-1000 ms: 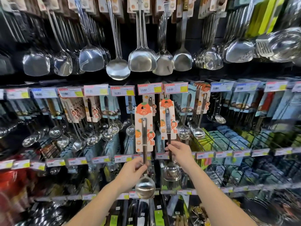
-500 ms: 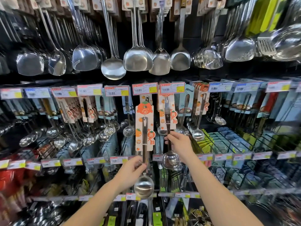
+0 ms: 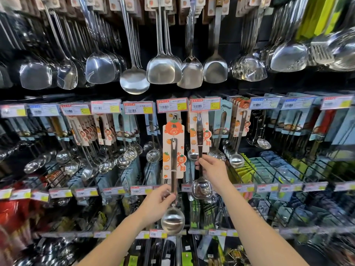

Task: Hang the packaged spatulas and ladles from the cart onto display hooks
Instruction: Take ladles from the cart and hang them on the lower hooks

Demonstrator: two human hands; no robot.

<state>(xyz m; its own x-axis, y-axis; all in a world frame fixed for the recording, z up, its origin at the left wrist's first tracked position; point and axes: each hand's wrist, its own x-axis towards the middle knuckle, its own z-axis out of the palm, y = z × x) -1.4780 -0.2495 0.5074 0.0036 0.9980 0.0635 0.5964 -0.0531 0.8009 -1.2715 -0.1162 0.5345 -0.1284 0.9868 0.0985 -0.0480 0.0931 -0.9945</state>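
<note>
The left hand (image 3: 157,204) was curled round the thin metal handle of a round ladle (image 3: 173,164). Its thumb and fingers pinched the handle tight, just below the ladle's orange card (image 3: 179,162). The ladle stood straight up and down near the middle of the rack. Its shiny bowl hung just under the hand, and the card reached up toward a price tag (image 3: 172,105). The top of the card sat just under that tag, but whether it was on a hook could not be told. Just to the right, the right hand (image 3: 212,169) held a second ladle (image 3: 199,146) with a square bowl. Its fingertips were closed on the thin stem right below that ladle's card (image 3: 206,135), and the bowl hung down beside the wrist. This card sat higher up, with its top tucked behind the next price tag (image 3: 205,104). The two ladles hung side by side, close but not touching. Both arms were bare and reached up from the near edge. Big steel spatulas (image 3: 163,72) hung in a row far above, and small ladles (image 3: 107,166) crowded the hooks on the left.
</note>
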